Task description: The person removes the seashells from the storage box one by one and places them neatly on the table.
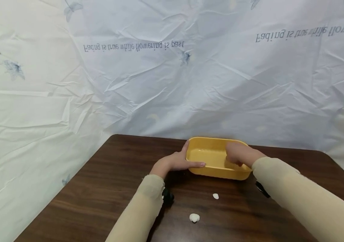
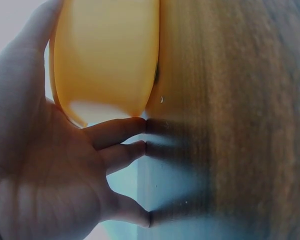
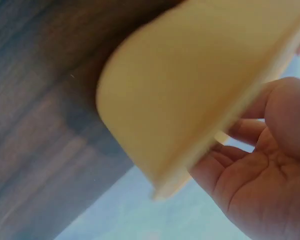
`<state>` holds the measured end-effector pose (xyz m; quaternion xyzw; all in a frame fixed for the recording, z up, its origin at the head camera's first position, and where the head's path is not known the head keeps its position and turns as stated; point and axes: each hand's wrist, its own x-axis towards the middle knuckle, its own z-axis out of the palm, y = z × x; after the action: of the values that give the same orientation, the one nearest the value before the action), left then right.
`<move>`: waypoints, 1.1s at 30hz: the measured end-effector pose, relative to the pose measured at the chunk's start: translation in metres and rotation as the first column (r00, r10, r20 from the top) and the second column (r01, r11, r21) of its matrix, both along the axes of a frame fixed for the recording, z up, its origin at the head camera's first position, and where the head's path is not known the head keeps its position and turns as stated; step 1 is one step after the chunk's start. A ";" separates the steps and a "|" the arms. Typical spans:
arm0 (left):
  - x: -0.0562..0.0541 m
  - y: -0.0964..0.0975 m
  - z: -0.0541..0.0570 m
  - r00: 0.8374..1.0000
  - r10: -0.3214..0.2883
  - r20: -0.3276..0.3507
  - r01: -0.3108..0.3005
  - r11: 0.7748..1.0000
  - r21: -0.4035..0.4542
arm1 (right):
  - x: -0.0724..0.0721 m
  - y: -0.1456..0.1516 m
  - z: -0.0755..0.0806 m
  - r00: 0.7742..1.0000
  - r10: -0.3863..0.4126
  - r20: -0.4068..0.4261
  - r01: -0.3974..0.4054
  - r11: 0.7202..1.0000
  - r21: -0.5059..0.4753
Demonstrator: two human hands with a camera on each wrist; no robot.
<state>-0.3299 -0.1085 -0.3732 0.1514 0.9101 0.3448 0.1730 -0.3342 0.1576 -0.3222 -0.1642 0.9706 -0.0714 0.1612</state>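
A yellow basin [image 1: 220, 172] stands at the back of the dark wooden table. My left hand [image 1: 176, 162] holds its left end, the thumb laid along the near rim. In the left wrist view, spread fingers [image 2: 121, 131] reach past the basin's end down to the tabletop. Over the basin's right part, my right hand [image 1: 236, 154] reaches down inside with bent fingers. The right wrist view has this hand [image 3: 265, 170] at the rim, fingertips hidden behind the wall; I cannot tell whether they hold anything. Two white seashells lie nearer: a small one [image 1: 216, 196] and a ribbed one [image 1: 194, 217].
The brown table [image 1: 99, 191] has its far edge close behind the basin. A pale printed sheet [image 1: 165, 80] hangs behind and to the left of it. Dark wrist devices show under both sleeves, one on the left forearm [image 1: 147, 198].
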 end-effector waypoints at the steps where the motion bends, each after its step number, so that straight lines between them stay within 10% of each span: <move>1: 0.000 0.000 -0.001 1.000 0.000 -0.001 0.000 1.000 -0.004 | 0.000 0.000 0.002 1.000 0.003 0.009 -0.003 1.000 -0.015; 20: 0.005 0.001 0.000 1.000 -0.002 -0.012 0.002 1.000 -0.006 | 0.008 0.004 -0.014 1.000 0.006 -0.023 -0.010 0.984 -0.177; 33: 0.009 0.000 0.000 1.000 -0.001 -0.018 0.001 1.000 0.001 | 0.046 0.014 0.038 0.992 0.078 0.103 -0.007 0.829 -0.559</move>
<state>-0.3211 -0.1086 -0.3729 0.1550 0.9113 0.3440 0.1647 -0.2882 0.1715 -0.2845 -0.2209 0.8920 -0.3576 0.1663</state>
